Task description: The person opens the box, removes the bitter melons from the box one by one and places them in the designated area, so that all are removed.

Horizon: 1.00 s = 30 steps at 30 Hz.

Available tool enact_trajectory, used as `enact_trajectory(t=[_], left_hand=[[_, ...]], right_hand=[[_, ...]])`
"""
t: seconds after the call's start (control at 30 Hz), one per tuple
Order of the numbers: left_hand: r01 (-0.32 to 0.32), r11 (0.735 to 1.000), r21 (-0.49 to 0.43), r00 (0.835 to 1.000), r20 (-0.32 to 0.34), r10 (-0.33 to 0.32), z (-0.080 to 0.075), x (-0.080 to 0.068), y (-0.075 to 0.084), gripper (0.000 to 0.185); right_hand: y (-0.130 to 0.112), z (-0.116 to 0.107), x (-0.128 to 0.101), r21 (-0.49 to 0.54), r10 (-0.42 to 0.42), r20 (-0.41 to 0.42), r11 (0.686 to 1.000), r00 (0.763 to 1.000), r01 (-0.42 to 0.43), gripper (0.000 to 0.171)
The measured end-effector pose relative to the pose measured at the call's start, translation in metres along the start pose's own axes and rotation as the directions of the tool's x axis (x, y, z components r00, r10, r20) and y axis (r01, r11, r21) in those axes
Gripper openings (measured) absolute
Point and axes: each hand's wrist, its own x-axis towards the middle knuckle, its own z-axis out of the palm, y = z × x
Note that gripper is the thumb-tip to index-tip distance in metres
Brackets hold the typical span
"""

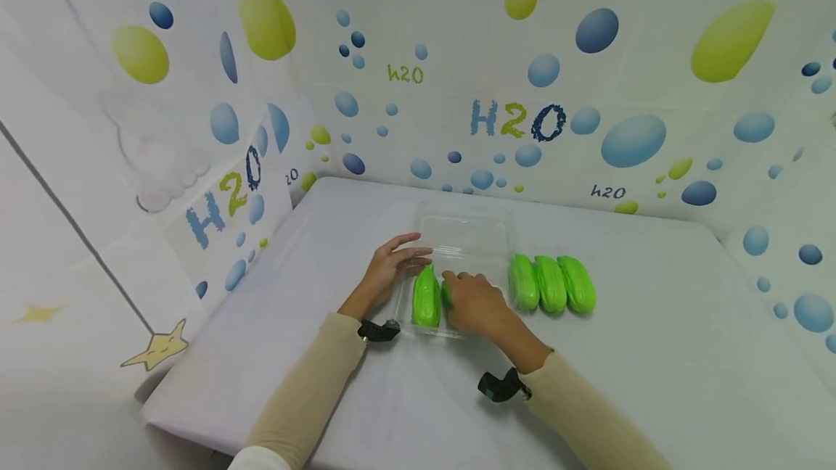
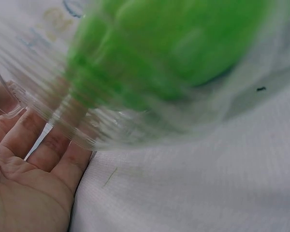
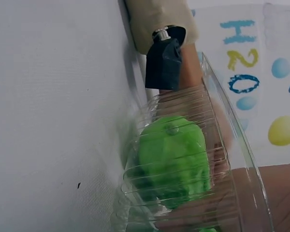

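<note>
A clear plastic clamshell box [image 1: 486,265] lies on the table with its lid [image 1: 464,229] folded back. Inside, on the left, rests a long, bright green piece [image 1: 427,299] with a pointed tip and a glossy, wrinkled surface. My left hand [image 1: 388,267] touches the left side of the box; the left wrist view shows its fingers [image 2: 48,145] extended against the ribbed wall. My right hand [image 1: 477,303] reaches into the box and grips a second green piece [image 1: 447,294], mostly hidden beneath the hand. Through the box wall, the right wrist view shows a green piece [image 3: 174,159].
Right of the box, 3 similar green pieces [image 1: 551,285] lie side by side on the white-covered table [image 1: 653,354]. A patterned curtain [image 1: 451,143] hangs behind the table and along its left side. Each wrist wears a small black camera [image 1: 501,386].
</note>
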Motion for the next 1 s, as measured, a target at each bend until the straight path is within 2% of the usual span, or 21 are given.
enact_trajectory(t=[0.2, 0.47, 0.77, 1.0], left_hand=[[0.003, 1.0, -0.006, 1.0, -0.015, -0.003, -0.002, 0.0, 0.0, 0.04], [-0.003, 1.0, 0.004, 1.0, 0.002, 0.003, -0.002, -0.002, 0.0, 0.04], [0.024, 0.999, -0.03, 0.999, 0.023, -0.023, 0.0, -0.003, 0.004, 0.038], [0.045, 0.998, -0.044, 0.998, 0.045, -0.043, 0.007, -0.008, 0.019, 0.038]], right_hand=[[0.0, -0.001, -0.002, -0.012, -0.026, -0.032, 1.0, 0.999, 0.025, 0.048], [0.0, 0.001, -0.002, -0.018, -0.066, -0.097, 0.998, 0.993, 0.065, 0.04], [0.01, 0.002, -0.006, 0.101, -0.129, -0.179, 0.984, 0.975, 0.149, 0.036], [0.016, -0.001, -0.006, 0.193, -0.094, -0.275, 0.97, 0.957, 0.151, 0.038]])
